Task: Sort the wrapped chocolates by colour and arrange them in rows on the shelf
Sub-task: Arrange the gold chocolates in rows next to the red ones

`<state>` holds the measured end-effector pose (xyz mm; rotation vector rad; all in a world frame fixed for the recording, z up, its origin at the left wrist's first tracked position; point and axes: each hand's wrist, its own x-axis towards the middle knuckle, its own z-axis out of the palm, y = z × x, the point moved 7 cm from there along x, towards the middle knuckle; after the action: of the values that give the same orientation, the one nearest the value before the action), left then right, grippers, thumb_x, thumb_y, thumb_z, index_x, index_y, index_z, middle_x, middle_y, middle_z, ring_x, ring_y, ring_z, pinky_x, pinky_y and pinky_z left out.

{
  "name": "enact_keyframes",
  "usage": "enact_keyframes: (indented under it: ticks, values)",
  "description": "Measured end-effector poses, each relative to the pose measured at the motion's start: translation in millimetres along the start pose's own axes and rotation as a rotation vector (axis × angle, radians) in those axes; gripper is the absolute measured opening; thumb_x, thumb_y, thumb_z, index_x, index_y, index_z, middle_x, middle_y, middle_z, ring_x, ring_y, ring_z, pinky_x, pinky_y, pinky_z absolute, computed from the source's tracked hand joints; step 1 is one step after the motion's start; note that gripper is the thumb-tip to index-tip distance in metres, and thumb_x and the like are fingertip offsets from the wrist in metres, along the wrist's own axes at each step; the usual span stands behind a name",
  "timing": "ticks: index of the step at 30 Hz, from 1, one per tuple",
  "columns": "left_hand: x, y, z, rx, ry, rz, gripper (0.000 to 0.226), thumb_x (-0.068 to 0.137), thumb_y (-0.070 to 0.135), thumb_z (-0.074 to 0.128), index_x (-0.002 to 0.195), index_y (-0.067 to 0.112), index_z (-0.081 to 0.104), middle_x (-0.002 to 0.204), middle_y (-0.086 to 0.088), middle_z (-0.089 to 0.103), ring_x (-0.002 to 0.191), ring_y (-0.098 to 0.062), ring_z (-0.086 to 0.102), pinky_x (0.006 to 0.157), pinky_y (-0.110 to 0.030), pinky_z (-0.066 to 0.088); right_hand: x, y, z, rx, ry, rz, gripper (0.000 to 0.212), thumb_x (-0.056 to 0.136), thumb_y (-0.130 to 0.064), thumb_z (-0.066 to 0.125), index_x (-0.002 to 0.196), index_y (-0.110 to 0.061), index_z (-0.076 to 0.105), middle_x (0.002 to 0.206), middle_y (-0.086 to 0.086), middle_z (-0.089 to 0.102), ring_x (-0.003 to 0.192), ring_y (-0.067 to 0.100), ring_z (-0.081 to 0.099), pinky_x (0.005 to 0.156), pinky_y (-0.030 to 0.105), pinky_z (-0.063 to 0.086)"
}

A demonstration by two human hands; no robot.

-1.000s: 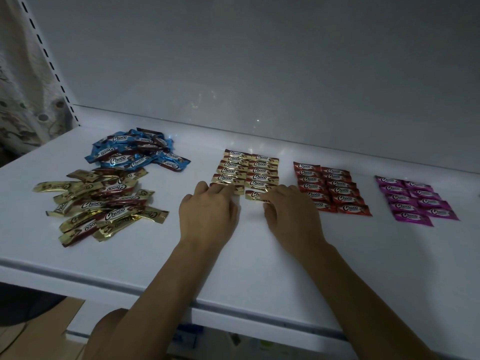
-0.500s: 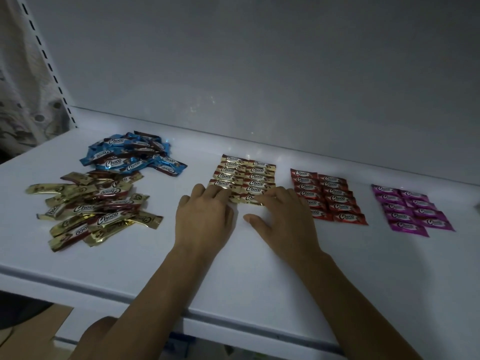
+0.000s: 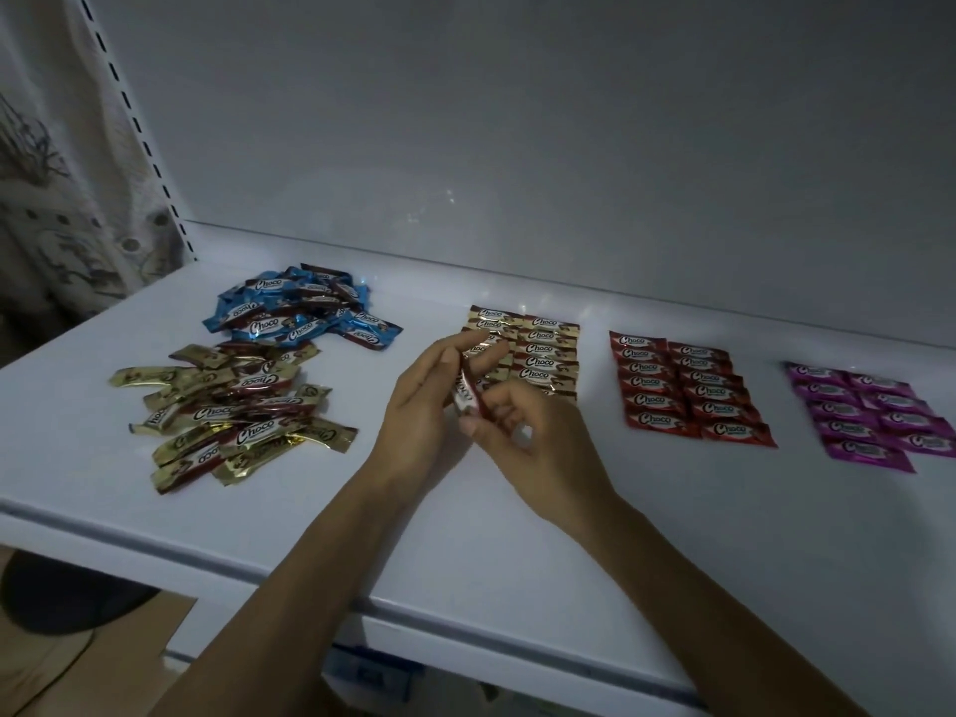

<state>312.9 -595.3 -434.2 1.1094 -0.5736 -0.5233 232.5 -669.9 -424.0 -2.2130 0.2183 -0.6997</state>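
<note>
Between both hands, just above the white shelf (image 3: 517, 535), I hold one wrapped chocolate (image 3: 465, 393) on edge. My left hand (image 3: 421, 411) holds its upper end with thumb and fingers, and my right hand (image 3: 527, 437) pinches its lower end. Behind them lie cream-gold chocolates in two rows (image 3: 546, 354), partly hidden by my fingers. Red chocolates (image 3: 683, 388) lie in two rows to the right, and pink ones (image 3: 869, 416) further right. A loose gold pile (image 3: 227, 411) and a loose blue pile (image 3: 300, 315) lie at the left.
A grey back panel (image 3: 569, 147) closes the shelf behind. A slotted white upright (image 3: 139, 132) stands at the back left with a patterned curtain (image 3: 57, 199) beyond it. Below the shelf's front edge the floor (image 3: 93, 659) shows.
Both hands lay flat at the near end of the cream-gold rows. They have since lifted off the shelf and come together around one chocolate.
</note>
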Motion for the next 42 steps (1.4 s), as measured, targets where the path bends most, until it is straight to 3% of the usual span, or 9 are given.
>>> enact_keyframes:
  ticks: [5, 8, 13, 19, 23, 27, 33, 37, 42]
  values:
    - [-2, 13, -1, 0.363, 0.053, 0.236, 0.026, 0.102, 0.005, 0.039, 0.106, 0.008, 0.064, 0.092, 0.006, 0.069, 0.083, 0.001, 0.064, 0.072, -0.012, 0.047, 2, 28, -24, 0.196, 0.268, 0.146, 0.012, 0.082, -0.032, 0.061, 0.07, -0.034, 0.06, 0.068, -0.008, 0.069, 0.068, 0.023, 0.067, 0.064, 0.048, 0.055]
    - [-2, 12, -9, 0.442, 0.113, 0.261, 0.022, 0.099, 0.007, 0.05, 0.096, 0.022, 0.066, 0.079, 0.014, 0.069, 0.073, -0.002, 0.061, 0.068, -0.017, 0.048, 2, 31, -24, 0.184, 0.272, 0.138, 0.018, 0.085, -0.031, 0.055, 0.068, -0.03, 0.058, 0.068, -0.011, 0.067, 0.069, 0.023, 0.067, 0.064, 0.045, 0.055]
    - [-3, 11, -14, 0.401, 0.207, 0.22, 0.014, 0.097, 0.006, 0.053, 0.101, 0.018, 0.06, 0.066, 0.013, 0.069, 0.063, -0.001, 0.061, 0.062, -0.015, 0.048, 1, 38, -24, 0.198, 0.263, 0.165, 0.015, 0.087, -0.025, 0.058, 0.076, -0.034, 0.06, 0.065, -0.016, 0.067, 0.07, 0.016, 0.067, 0.064, 0.033, 0.053]
    - [-7, 14, -8, 0.334, 0.139, 0.17, 0.011, 0.094, 0.011, 0.058, 0.105, 0.015, 0.06, 0.07, 0.009, 0.071, 0.066, -0.003, 0.065, 0.062, -0.017, 0.05, -3, 27, -24, 0.284, 0.204, 0.161, 0.02, 0.09, -0.006, 0.061, 0.086, -0.026, 0.059, 0.072, -0.008, 0.07, 0.069, 0.009, 0.07, 0.059, 0.02, 0.053]
    - [-10, 12, -23, 0.763, 0.349, 0.19, 0.028, 0.092, 0.027, 0.063, 0.117, 0.025, 0.051, 0.072, 0.008, 0.065, 0.068, -0.008, 0.062, 0.062, -0.026, 0.049, -5, 22, -20, 0.036, 0.141, 0.13, 0.028, 0.087, -0.01, 0.065, 0.088, -0.036, 0.056, 0.071, -0.011, 0.068, 0.07, 0.005, 0.063, 0.061, 0.011, 0.046]
    - [-11, 11, -20, 1.284, 0.462, 0.063, 0.022, 0.093, 0.04, 0.052, 0.111, 0.027, 0.05, 0.089, 0.0, 0.066, 0.083, -0.022, 0.06, 0.073, -0.038, 0.048, -5, 16, -18, -0.152, 0.111, 0.066, 0.008, 0.087, -0.014, 0.065, 0.092, -0.019, 0.069, 0.075, -0.013, 0.066, 0.071, 0.003, 0.06, 0.062, 0.008, 0.043]
    - [-6, 4, -21, 1.338, 0.434, 0.012, 0.022, 0.094, 0.036, 0.05, 0.111, 0.023, 0.055, 0.103, -0.001, 0.065, 0.097, -0.023, 0.055, 0.081, -0.04, 0.044, -7, 7, 1, -0.498, -0.026, -0.148, 0.022, 0.085, -0.025, 0.058, 0.097, -0.016, 0.073, 0.095, 0.0, 0.067, 0.088, 0.018, 0.059, 0.074, 0.031, 0.046]
    - [-2, -3, -23, 1.368, 0.392, 0.007, 0.025, 0.094, 0.034, 0.051, 0.112, 0.021, 0.061, 0.116, -0.003, 0.059, 0.108, -0.023, 0.05, 0.087, -0.041, 0.042, -11, 6, 11, -0.626, -0.096, -0.189, 0.034, 0.087, -0.032, 0.043, 0.099, -0.018, 0.072, 0.1, -0.004, 0.067, 0.093, 0.018, 0.057, 0.077, 0.032, 0.04]
    - [-4, -4, -21, 1.422, 0.379, 0.009, 0.032, 0.093, 0.033, 0.048, 0.117, 0.019, 0.065, 0.12, -0.004, 0.059, 0.11, -0.024, 0.048, 0.087, -0.04, 0.042, -10, 12, 11, -0.615, -0.073, -0.158, 0.031, 0.084, -0.026, 0.054, 0.108, -0.016, 0.07, 0.105, -0.001, 0.068, 0.096, 0.022, 0.06, 0.08, 0.035, 0.044]
